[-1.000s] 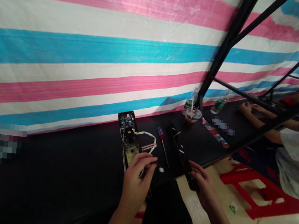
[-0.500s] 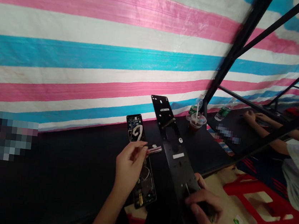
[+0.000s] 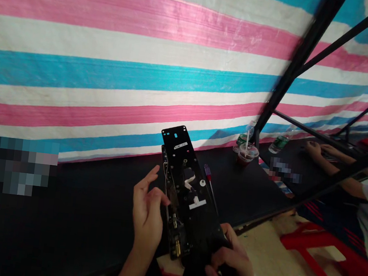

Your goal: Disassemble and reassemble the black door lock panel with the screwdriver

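Observation:
A long black metal plate with holes, white labels and a rectangular cutout slants over an open black casing. Circuit parts, a white cable and a brass-coloured connector show along the casing's left side; the plate hides much of the rest. My right hand grips the plate's near end, its fingers curled at the edge. At the casing's left side is my left hand, fingers apart and nothing visible in it. One of its fingertips is at the casing's edge; contact is unclear. A screwdriver lies right of the plate.
The black table runs along a striped tarpaulin. A lidded drink cup and a bottle stand at the back right, near a black metal frame. Beyond it are another person's hands and a red stool.
The plate has moved left and now covers much of the casing. My left hand has gone from a pinch to spread fingers. The screwdriver now shows right of the plate.

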`<state>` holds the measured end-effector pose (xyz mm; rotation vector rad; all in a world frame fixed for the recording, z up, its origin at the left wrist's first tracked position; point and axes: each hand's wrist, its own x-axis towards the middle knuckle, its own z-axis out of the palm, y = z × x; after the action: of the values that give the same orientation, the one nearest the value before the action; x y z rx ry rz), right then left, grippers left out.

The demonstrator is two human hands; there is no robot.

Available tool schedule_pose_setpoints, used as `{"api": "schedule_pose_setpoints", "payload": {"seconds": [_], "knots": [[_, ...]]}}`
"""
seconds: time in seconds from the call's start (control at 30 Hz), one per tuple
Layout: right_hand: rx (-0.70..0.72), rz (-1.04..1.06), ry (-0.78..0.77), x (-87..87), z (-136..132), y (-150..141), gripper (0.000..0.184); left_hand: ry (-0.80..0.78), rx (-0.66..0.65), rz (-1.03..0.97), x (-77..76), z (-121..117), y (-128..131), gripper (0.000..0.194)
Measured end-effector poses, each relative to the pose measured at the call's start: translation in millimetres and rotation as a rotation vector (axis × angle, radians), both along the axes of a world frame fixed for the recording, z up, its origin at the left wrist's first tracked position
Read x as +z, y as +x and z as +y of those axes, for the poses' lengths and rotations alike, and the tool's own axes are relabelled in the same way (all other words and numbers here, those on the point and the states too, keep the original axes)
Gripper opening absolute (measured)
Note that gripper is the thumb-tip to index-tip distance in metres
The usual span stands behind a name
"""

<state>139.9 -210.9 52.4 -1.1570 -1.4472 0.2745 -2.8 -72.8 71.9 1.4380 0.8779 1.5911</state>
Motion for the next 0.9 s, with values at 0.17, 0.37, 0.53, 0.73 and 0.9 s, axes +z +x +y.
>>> {"api": "schedule_pose_setpoints", "payload": {"seconds": [0.17,0.37,0.53,0.73,0.9], "knots": [[-0.018,-0.035,-0.042,-16.0,3,-16,0.017,0.426,-0.016,0.585,-0.5,-3,-12,0.027],[-0.142,-0.050,-0.074,-40.6,3,-31,0.015,0.437,0.183,0.437,15.8,7,-24,0.019],[-0.214,-0.048,-0.121,-61.9,21,-31,0.016,0.463,-0.022,0.479,4.2,-15,-31,0.026],[-0.174,-0.077,-0.193,-92.6,49,-28,0.009,0.379,-0.323,0.567,-67.0,-62,-37,0.048],[-0.229,-0.158,-0.215,-109.2,54,-29,0.012,-0.093,0.130,0.435,-108.7,-42,-43,0.040]]}}
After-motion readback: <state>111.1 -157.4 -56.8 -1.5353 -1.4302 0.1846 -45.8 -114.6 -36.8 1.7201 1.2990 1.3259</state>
